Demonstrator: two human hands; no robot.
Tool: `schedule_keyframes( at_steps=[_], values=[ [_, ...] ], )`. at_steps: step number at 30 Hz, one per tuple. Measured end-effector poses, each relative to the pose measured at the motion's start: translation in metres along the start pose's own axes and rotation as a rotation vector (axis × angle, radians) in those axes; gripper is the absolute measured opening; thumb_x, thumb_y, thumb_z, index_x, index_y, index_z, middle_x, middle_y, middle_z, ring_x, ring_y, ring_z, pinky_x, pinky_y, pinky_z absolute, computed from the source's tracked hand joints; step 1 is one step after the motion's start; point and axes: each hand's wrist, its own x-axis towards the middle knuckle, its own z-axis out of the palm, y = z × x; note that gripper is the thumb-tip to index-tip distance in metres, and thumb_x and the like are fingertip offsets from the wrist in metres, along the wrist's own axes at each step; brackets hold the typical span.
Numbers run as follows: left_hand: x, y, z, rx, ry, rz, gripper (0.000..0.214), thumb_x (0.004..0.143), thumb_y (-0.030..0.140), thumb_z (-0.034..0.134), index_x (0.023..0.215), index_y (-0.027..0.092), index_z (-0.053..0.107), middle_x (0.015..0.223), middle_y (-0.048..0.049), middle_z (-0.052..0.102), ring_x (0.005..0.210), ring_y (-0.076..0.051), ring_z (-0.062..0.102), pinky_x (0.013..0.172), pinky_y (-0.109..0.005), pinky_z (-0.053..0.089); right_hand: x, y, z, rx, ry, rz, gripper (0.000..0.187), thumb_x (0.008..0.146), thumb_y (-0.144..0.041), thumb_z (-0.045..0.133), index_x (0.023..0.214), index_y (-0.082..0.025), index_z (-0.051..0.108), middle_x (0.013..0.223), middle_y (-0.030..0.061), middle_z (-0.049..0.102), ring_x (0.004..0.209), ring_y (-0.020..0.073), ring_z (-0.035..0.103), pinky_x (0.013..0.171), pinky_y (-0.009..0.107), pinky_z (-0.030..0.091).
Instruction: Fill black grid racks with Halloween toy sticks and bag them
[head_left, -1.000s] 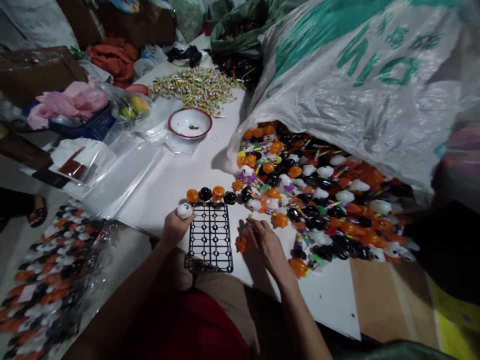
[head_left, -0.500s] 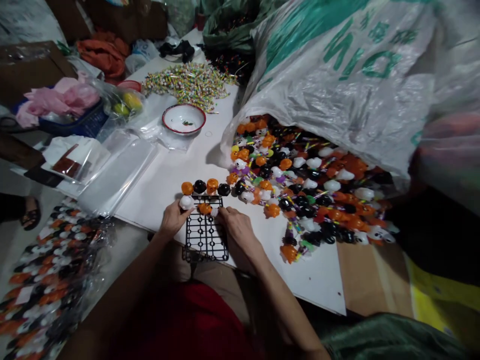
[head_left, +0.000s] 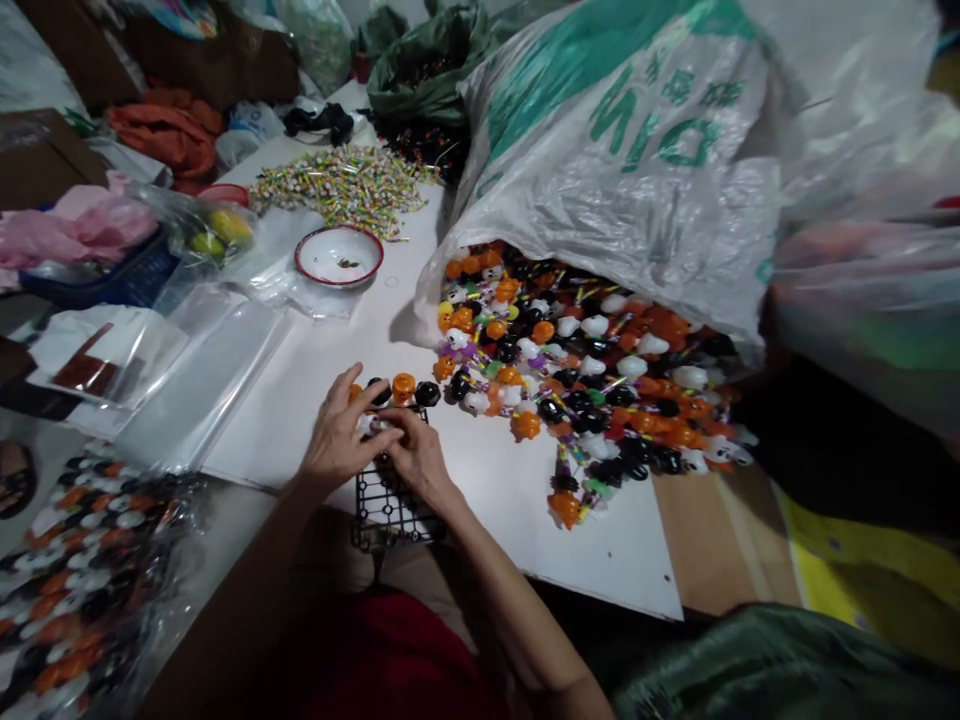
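A black plastic grid tray [head_left: 390, 505] lies at the near edge of the white board [head_left: 315, 390]. Both hands meet over the tray's far end. My left hand [head_left: 337, 435] rests there with fingers spread, touching the small toys at the top row. My right hand [head_left: 416, 450] is pinched, pressing a small toy onto the grid; the piece itself is mostly hidden by the fingers. A row of orange and black toy heads [head_left: 405, 388] stands just beyond the tray. A heap of orange, black and white toys [head_left: 585, 385] spills from a big plastic sack [head_left: 637, 180] to the right.
A white bowl with red rim [head_left: 339, 256] and a pile of small sticks [head_left: 345, 185] lie farther back. Clear plastic bags [head_left: 202, 370] cover the left. A bag of packed toys [head_left: 75, 570] sits at lower left. Brown cardboard [head_left: 705, 540] shows at right.
My right hand left the toy heap, carried an orange piece left to the tray and now meets my left hand over its far end. The view shifted left.
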Motion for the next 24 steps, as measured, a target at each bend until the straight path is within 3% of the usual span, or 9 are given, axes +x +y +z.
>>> schedule_keyframes(
  at_steps=[3, 5, 7, 11, 13, 16, 21, 24],
  values=[
    [-0.009, -0.007, 0.011, 0.053, 0.104, 0.126, 0.029, 0.090, 0.032, 0.062, 0.117, 0.021, 0.066, 0.145, -0.0137, 0.046, 0.137, -0.031, 0.044, 0.113, -0.051, 0.041, -0.007, 0.005, -0.001, 0.212, -0.018, 0.040, 0.027, 0.088, -0.028, 0.057, 0.113, -0.022, 0.066, 0.110, 0.0063, 0.072, 0.098, 0.0187, 0.069, 0.088, 0.032, 0.054],
    [-0.011, -0.012, 0.014, 0.063, 0.174, 0.162, 0.019, 0.093, 0.027, 0.057, 0.106, 0.019, 0.069, 0.138, -0.0147, 0.052, 0.131, -0.030, 0.050, 0.108, -0.048, 0.047, -0.009, 0.007, -0.020, 0.249, -0.095, 0.037, 0.028, 0.089, -0.032, 0.059, 0.113, -0.023, 0.067, 0.110, 0.0063, 0.072, 0.100, 0.0189, 0.069, 0.089, 0.033, 0.055],
    [-0.011, -0.014, 0.015, 0.079, 0.200, 0.170, 0.015, 0.093, 0.024, 0.056, 0.099, 0.018, 0.069, 0.134, -0.0152, 0.055, 0.127, -0.029, 0.053, 0.105, -0.047, 0.050, -0.003, 0.008, -0.050, 0.146, -0.136, 0.001, 0.023, 0.088, -0.033, 0.061, 0.106, -0.022, 0.070, 0.105, 0.0057, 0.074, 0.097, 0.0194, 0.069, 0.089, 0.033, 0.054],
    [-0.008, -0.007, 0.014, 0.155, 0.196, 0.148, 0.018, 0.087, 0.027, 0.066, 0.102, 0.017, 0.068, 0.142, -0.0177, 0.048, 0.132, -0.036, 0.048, 0.105, -0.054, 0.048, 0.030, 0.004, -0.113, -0.151, 0.134, 0.014, 0.020, 0.086, -0.034, 0.060, 0.093, -0.019, 0.072, 0.090, 0.0062, 0.074, 0.082, 0.0196, 0.068, 0.078, 0.032, 0.053],
    [-0.009, 0.001, 0.010, 0.220, 0.196, 0.118, 0.028, 0.083, 0.029, 0.071, 0.108, 0.017, 0.067, 0.148, -0.0195, 0.042, 0.136, -0.040, 0.043, 0.105, -0.059, 0.045, 0.043, 0.000, -0.126, -0.238, 0.152, 0.026, 0.022, 0.085, -0.035, 0.061, 0.095, -0.018, 0.072, 0.089, 0.0064, 0.073, 0.078, 0.0192, 0.066, 0.074, 0.032, 0.052],
    [-0.009, 0.012, 0.000, 0.251, 0.193, 0.095, 0.035, 0.082, 0.031, 0.073, 0.113, 0.018, 0.066, 0.149, -0.0197, 0.041, 0.137, -0.040, 0.043, 0.107, -0.062, 0.042, 0.039, -0.007, -0.121, -0.355, 0.080, -0.046, 0.023, 0.089, -0.034, 0.059, 0.100, -0.018, 0.070, 0.094, 0.0067, 0.072, 0.080, 0.0186, 0.065, 0.074, 0.031, 0.051],
    [0.002, 0.010, -0.017, 0.047, 0.255, 0.033, 0.032, 0.088, 0.032, 0.064, 0.117, 0.019, 0.065, 0.145, -0.0166, 0.047, 0.134, -0.031, 0.049, 0.109, -0.054, 0.044, -0.004, 0.005, -0.088, -0.526, 0.032, -0.061, 0.021, 0.093, -0.026, 0.051, 0.106, -0.018, 0.066, 0.102, 0.0095, 0.067, 0.089, 0.0209, 0.063, 0.080, 0.033, 0.051],
    [0.011, 0.002, -0.017, -0.063, 0.156, -0.013, 0.035, 0.091, 0.032, 0.058, 0.123, 0.018, 0.064, 0.144, -0.0163, 0.050, 0.134, -0.030, 0.050, 0.110, -0.053, 0.044, -0.015, 0.021, -0.071, -0.620, -0.010, -0.071, 0.022, 0.093, -0.023, 0.051, 0.110, -0.018, 0.064, 0.116, 0.0129, 0.063, 0.105, 0.0252, 0.059, 0.091, 0.038, 0.048]
  ],
)
